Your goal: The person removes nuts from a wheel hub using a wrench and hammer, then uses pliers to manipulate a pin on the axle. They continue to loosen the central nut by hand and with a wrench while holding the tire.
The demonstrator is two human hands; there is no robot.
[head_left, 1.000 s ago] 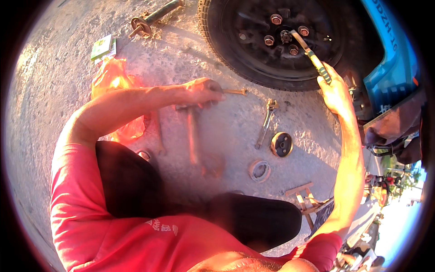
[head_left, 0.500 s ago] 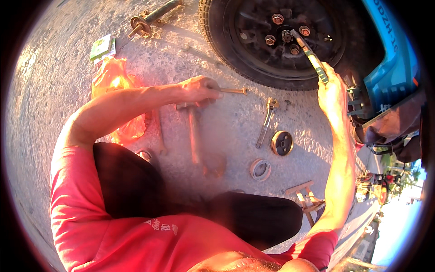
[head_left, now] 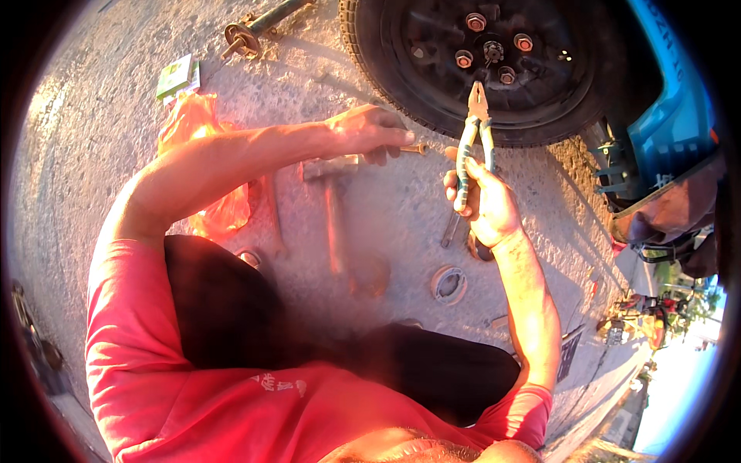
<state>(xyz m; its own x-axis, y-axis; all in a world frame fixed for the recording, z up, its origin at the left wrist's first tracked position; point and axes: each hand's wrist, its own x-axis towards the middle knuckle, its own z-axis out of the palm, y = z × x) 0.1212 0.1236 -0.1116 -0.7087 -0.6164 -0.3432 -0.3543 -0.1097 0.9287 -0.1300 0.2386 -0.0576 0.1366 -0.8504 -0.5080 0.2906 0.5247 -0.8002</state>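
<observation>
In my right hand (head_left: 490, 204) is a pair of pliers (head_left: 473, 143), its handles pale and dark-banded, its jaws pointing up in front of the tyre's lower sidewall. The fingers and thumb close round the handles. My left hand (head_left: 369, 133) hovers, fingers apart, over a thin metal tool (head_left: 419, 148) on the ground; most of that tool is hidden under the fingers. Ahead is a black wheel (head_left: 432, 92) with several rusty nuts around a central hub (head_left: 492, 52). A hammer (head_left: 332, 216) lies below my left hand.
A wrench (head_left: 451, 230) and a round dark part lie partly behind my right hand. A pale ring (head_left: 448, 285) sits nearer me. To the left are an orange plastic bag (head_left: 189, 123), a green-and-white box (head_left: 177, 77) and a rusty shaft (head_left: 266, 27). Blue vehicle bodywork (head_left: 671, 108) stands right.
My right hand has brought the pliers away from the hub, down and left, turning them jaws up. My left hand has shifted right over the thin tool, which stays on the ground.
</observation>
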